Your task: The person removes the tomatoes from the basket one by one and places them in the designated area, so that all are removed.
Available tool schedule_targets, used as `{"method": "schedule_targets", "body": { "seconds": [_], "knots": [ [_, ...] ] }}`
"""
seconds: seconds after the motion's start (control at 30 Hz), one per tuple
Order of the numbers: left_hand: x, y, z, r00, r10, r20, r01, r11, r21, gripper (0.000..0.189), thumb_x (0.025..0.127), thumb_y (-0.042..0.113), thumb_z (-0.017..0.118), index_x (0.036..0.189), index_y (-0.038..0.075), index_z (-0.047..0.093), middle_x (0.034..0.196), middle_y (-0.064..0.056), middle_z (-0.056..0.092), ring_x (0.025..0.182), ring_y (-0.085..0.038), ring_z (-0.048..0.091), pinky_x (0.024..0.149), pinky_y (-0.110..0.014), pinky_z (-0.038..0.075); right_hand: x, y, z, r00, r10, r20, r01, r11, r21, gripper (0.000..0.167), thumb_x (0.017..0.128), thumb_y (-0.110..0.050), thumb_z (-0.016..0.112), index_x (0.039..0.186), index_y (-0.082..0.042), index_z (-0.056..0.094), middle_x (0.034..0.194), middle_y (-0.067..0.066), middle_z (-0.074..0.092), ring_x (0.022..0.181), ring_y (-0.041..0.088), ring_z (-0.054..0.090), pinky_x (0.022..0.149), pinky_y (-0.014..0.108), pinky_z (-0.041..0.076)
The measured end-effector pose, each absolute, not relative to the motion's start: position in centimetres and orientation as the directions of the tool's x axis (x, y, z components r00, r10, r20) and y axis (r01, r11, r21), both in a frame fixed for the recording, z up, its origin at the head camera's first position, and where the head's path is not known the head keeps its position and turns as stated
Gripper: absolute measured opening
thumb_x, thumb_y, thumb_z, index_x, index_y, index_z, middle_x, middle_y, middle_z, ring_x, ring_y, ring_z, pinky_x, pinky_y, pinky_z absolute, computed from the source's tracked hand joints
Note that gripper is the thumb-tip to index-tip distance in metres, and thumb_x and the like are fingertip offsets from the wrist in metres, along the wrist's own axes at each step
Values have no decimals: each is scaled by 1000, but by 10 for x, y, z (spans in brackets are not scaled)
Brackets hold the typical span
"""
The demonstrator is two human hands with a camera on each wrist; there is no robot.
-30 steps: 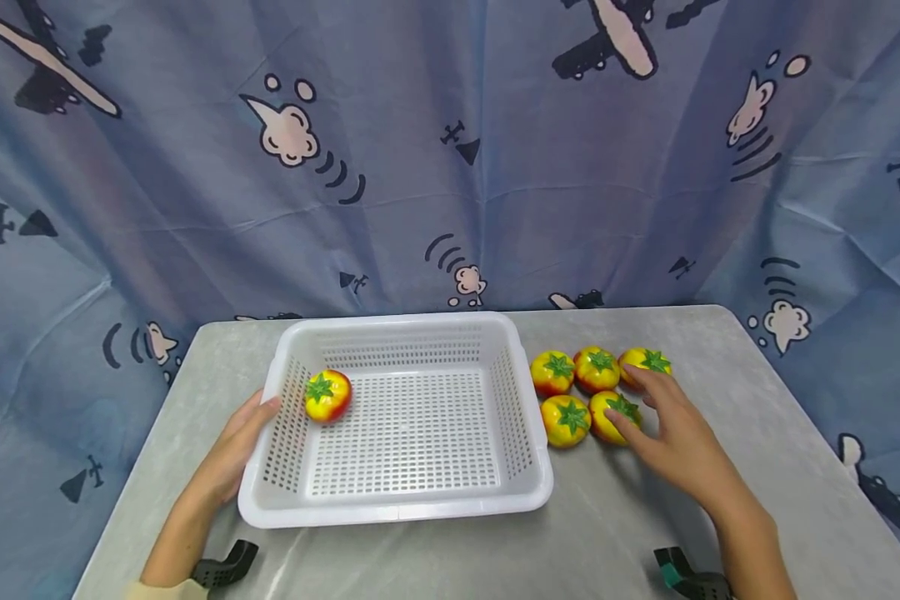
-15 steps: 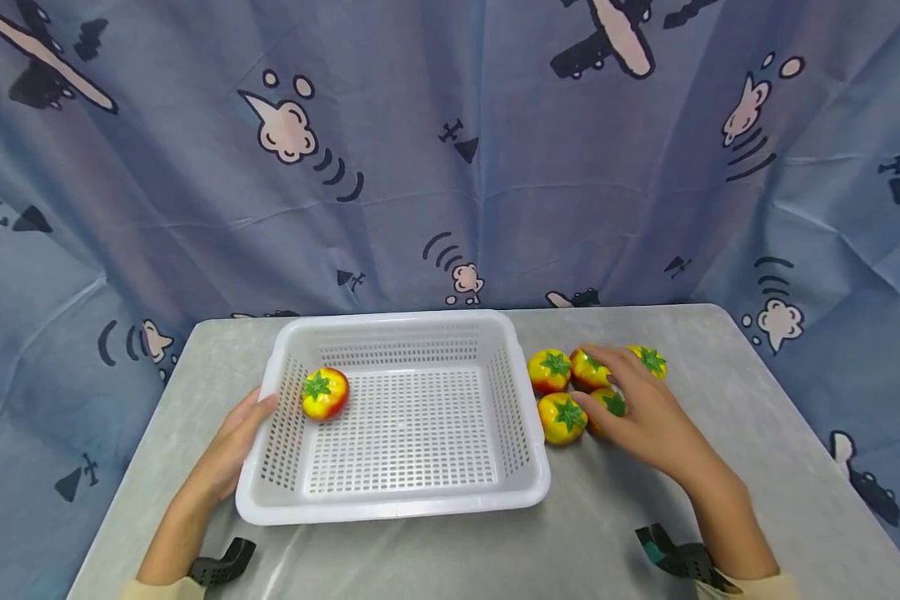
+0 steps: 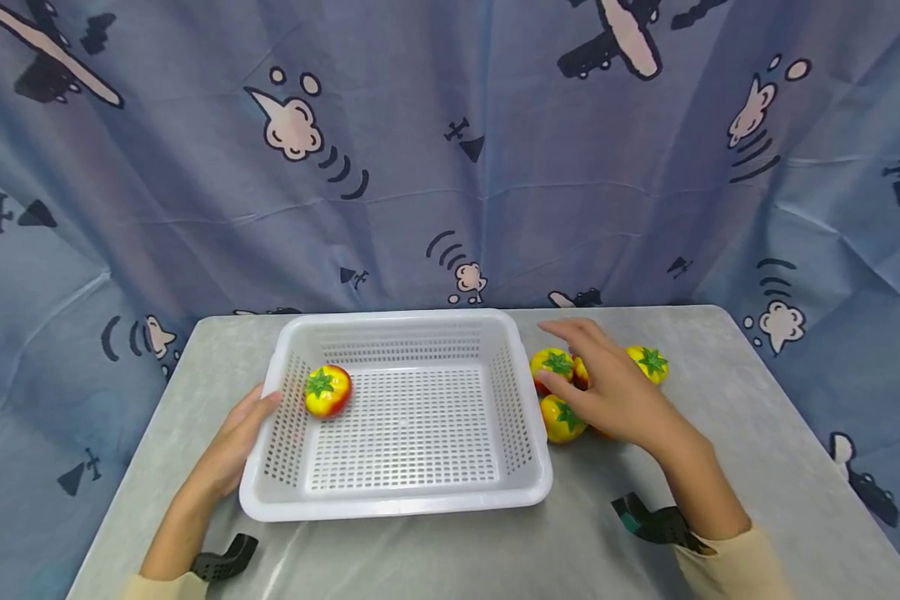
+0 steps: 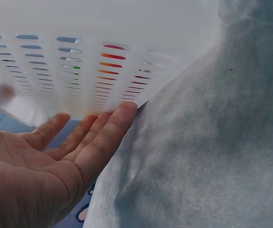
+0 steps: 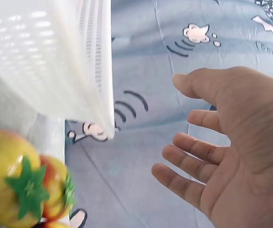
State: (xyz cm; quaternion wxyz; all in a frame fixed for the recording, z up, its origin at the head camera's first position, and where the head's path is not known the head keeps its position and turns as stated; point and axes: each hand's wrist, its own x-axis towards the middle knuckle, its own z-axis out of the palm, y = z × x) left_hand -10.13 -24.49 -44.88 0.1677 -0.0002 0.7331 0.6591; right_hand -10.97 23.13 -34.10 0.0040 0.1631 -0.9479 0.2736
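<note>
In the head view, my left hand (image 3: 232,442) grips the left side of a white plastic basket (image 3: 397,507), thumb at the rim. In the left wrist view, its fingers (image 4: 108,137) lie against the slotted outer wall (image 4: 86,52). One red-yellow tomato-like toy fruit (image 3: 328,392) with a green star-shaped top sits inside at the left. My right hand (image 3: 618,392), fingers spread, hovers over similar fruits right of the basket and holds nothing. Among them show a back-left fruit (image 3: 551,365), a front-left fruit (image 3: 562,419) and a far-right fruit (image 3: 648,364); the hand covers others.
A grey table (image 3: 450,558) carries everything. Behind it hangs a blue curtain (image 3: 420,167) with airplane and cloud prints. Black wrist mounts sit at the left wrist (image 3: 225,560) and right wrist (image 3: 656,523).
My right hand has moved left across the fruits, from the right-hand ones to those nearest the basket. The left hand and basket keep their place.
</note>
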Motion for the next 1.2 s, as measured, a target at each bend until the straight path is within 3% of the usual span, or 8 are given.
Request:
{"method": "schedule_targets", "body": {
  "seconds": [0.23, 0.6, 1.2],
  "knots": [
    [-102, -244, -449, -944, 226, -241, -219, 119, 968, 69, 117, 43, 29, 171, 9, 3, 162, -39, 34, 132, -45, 60, 95, -53, 66, -124, 207, -333, -917, -387, 93, -374, 757, -536, 63, 100, -30, 75, 157, -15, 50, 158, 11, 51, 132, 38, 62, 106, 63, 59],
    [-101, -245, -451, -945, 234, -228, -205, 119, 972, 69, 117, 42, 29, 171, 9, 3, 162, -40, 33, 133, -49, 59, 94, -54, 66, -139, 168, -325, -858, -506, 87, -469, 704, -533, 63, 100, -32, 74, 156, -13, 52, 156, 11, 52, 130, 32, 63, 108, 56, 60],
    [-102, -245, -450, -943, 243, -228, -206, 113, 972, 68, 117, 42, 30, 171, 10, 3, 164, -39, 31, 134, -49, 58, 95, -57, 65, -153, 117, -326, -785, -619, 30, -529, 644, -553, 57, 102, -33, 72, 154, -17, 54, 152, 9, 56, 122, 24, 65, 105, 44, 63]
  ]
}}
